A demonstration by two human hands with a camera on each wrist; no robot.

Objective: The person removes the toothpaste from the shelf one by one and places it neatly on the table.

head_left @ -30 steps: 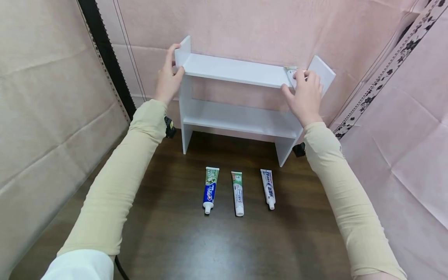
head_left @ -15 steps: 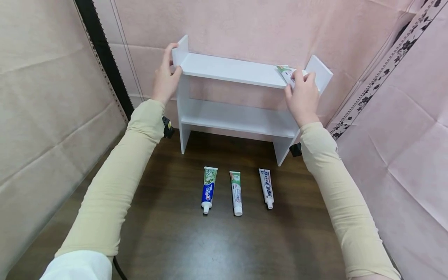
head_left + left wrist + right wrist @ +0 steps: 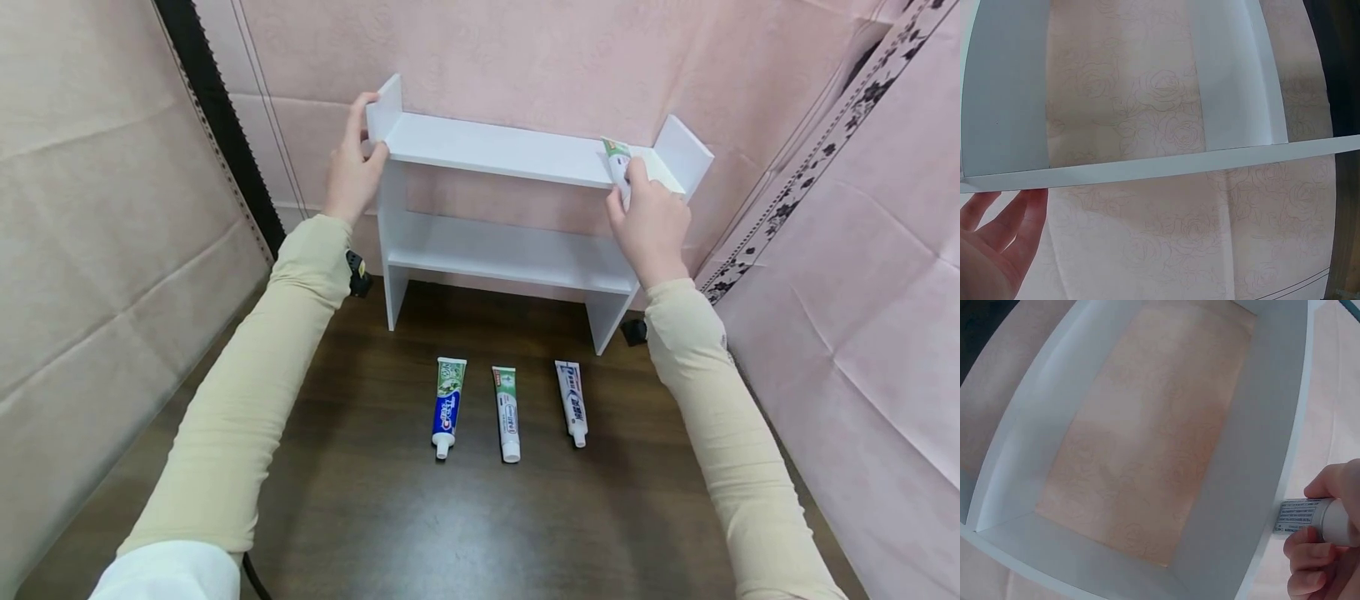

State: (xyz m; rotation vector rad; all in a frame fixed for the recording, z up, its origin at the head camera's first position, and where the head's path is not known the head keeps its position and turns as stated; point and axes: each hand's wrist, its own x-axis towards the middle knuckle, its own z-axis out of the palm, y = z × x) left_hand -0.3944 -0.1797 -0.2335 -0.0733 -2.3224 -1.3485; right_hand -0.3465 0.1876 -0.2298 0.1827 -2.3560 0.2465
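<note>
A white two-tier shelf stands on the table at the back. My left hand grips its left side panel, thumb at the front edge and fingers toward the rear. In the left wrist view, fingertips press against the panel's outer face. Over the right end of the top board, my right hand holds a green-and-white toothpaste tube. The right wrist view shows thumb and fingers round its capped end, with the printed body overlapping the board's edge.
Three toothpaste tubes lie on the brown table before the shelf: a blue-green one, a green-white one and a white-blue one. Pale cloth walls surround the table. A black cable runs by the left sleeve.
My right hand has shifted the tube on the top board, first leftward, then slightly back right, turning it straighter front to back. The left hand keeps its grip on the side panel.
</note>
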